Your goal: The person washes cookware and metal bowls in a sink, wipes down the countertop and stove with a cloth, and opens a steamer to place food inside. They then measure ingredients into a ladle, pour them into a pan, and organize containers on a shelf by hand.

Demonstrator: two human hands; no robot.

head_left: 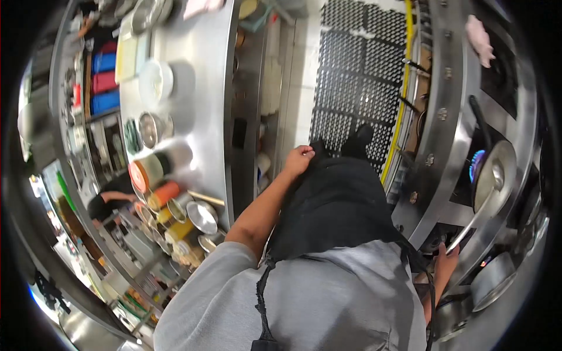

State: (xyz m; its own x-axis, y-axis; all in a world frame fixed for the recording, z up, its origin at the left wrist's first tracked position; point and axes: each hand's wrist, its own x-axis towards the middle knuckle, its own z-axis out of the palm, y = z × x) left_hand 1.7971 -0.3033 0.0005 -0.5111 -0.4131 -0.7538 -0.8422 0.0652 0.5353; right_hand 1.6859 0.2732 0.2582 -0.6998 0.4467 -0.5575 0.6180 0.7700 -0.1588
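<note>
My right hand (446, 261) is closed around the long metal handle of a ladle (464, 235). The ladle's bowl lies inside a wok (503, 153), whose black handle points away from me. A blue flame (477, 165) burns at the wok's left side, on the stove to my right. My left hand (298, 159) hangs low in front of me, beside the edge of my black apron (336, 205). Its fingers are curled together, and I cannot see whether anything is inside them.
To my left runs a steel counter (202, 82) with a white bowl (155, 82), metal bowls (202, 217) and several sauce bottles (164, 195). A perforated black mat (357, 82) covers the floor. A pot (493, 282) stands on the stove at right. Another person's arm (117, 196) shows beyond the counter.
</note>
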